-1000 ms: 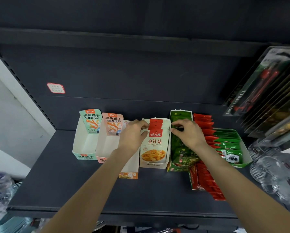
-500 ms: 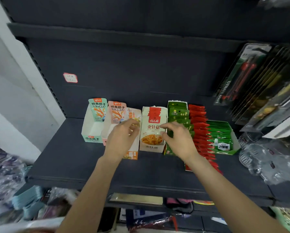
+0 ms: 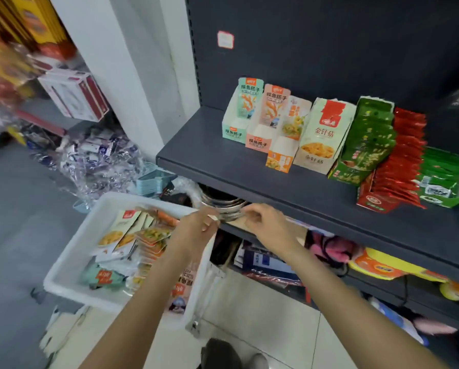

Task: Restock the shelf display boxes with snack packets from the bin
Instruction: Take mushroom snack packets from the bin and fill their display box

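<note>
step: I am reaching for packets in the white bin (image 3: 71, 251) | left hand (image 3: 196, 230) loosely curled, holding nothing | right hand (image 3: 268, 225) the same | tip: picking one flavour (matching an empty display box (image 3: 260, 134)) in a squared stack.

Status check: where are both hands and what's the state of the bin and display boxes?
Left hand over the white bin, nothing visibly gripped. Right hand beside it, also empty-looking. Snack packets in bin; mint display box looks empty. Nothing blocking.

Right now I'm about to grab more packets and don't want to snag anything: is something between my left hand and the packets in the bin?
Nothing visible. The left hand hovers over the bin, with the packets lying uncovered just below and beside it.
</note>
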`<action>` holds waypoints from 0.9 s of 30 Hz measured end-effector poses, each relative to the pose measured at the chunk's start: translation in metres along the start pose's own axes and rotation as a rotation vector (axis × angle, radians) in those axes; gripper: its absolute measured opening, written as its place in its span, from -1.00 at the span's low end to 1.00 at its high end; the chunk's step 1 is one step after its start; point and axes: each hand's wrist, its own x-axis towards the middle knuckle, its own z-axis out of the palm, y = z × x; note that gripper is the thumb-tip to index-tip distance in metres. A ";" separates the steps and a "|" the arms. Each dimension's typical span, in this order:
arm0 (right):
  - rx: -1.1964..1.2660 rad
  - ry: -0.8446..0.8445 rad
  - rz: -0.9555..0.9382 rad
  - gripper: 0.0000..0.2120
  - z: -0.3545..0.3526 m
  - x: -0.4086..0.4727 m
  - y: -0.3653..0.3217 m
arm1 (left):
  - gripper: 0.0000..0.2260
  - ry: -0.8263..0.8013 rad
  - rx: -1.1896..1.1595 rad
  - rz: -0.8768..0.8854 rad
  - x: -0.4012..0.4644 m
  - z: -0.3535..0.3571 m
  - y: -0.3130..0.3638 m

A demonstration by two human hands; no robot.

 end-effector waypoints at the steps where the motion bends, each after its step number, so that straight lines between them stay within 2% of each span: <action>1: 0.010 -0.029 -0.006 -0.76 0.016 -0.001 -0.007 | -0.79 -0.010 -0.001 -0.037 -0.010 -0.004 -0.018; 8: 0.020 -0.193 -0.014 -0.71 0.127 0.013 -0.060 | -0.80 0.044 0.022 -0.173 -0.052 -0.058 -0.133; 12: 0.018 -0.195 0.034 -0.70 0.181 0.032 -0.087 | -0.76 0.063 0.016 -0.257 -0.045 -0.086 -0.198; 20: -0.069 -0.220 0.145 -0.46 0.256 0.058 -0.103 | -0.46 -0.162 0.054 -0.168 -0.006 -0.108 -0.274; 23: -0.080 -0.215 0.176 -0.46 0.267 0.057 -0.101 | -0.29 -0.294 0.018 -0.170 0.001 -0.100 -0.287; 27: -0.120 -0.197 0.185 -0.48 0.271 0.055 -0.100 | -0.20 -0.310 0.043 -0.068 -0.005 -0.093 -0.303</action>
